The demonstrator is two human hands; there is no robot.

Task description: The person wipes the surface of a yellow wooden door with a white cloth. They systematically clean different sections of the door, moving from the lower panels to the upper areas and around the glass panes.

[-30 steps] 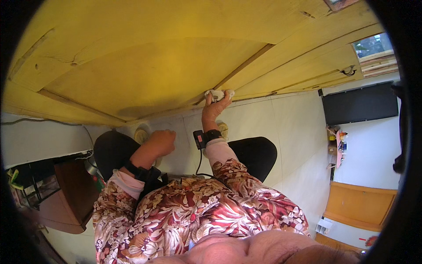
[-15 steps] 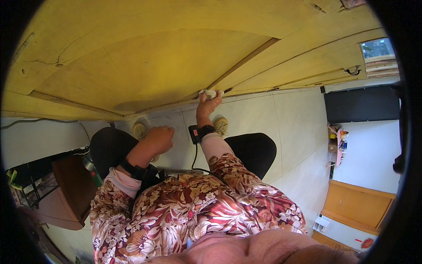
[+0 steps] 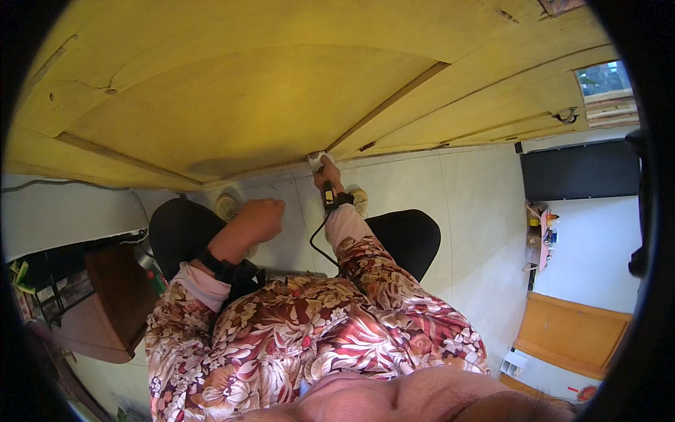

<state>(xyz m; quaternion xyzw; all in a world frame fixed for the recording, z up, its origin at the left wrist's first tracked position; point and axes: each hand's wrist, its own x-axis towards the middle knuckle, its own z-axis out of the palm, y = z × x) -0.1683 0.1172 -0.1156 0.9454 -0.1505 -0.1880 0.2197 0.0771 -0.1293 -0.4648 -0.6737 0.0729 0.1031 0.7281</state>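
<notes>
A yellow wooden door with a recessed panel and darker trim strips stands in front of me. My right hand is closed on a crumpled white cloth. The cloth presses against the door's lower edge, by the corner where two trim strips meet. My left hand is a loose fist above my left knee, apart from the door, and nothing shows in it. Both wrists wear black straps, and a cable runs from the right one.
Pale floor tiles lie below, with my shoes close to the door. A brown wooden piece of furniture is at the left. At the right are a dark mat-like panel, a small shelf with items and an orange-brown door.
My right hand and the cloth have moved a little left along the door's bottom edge, and the wrist has turned. My left hand has barely shifted.
</notes>
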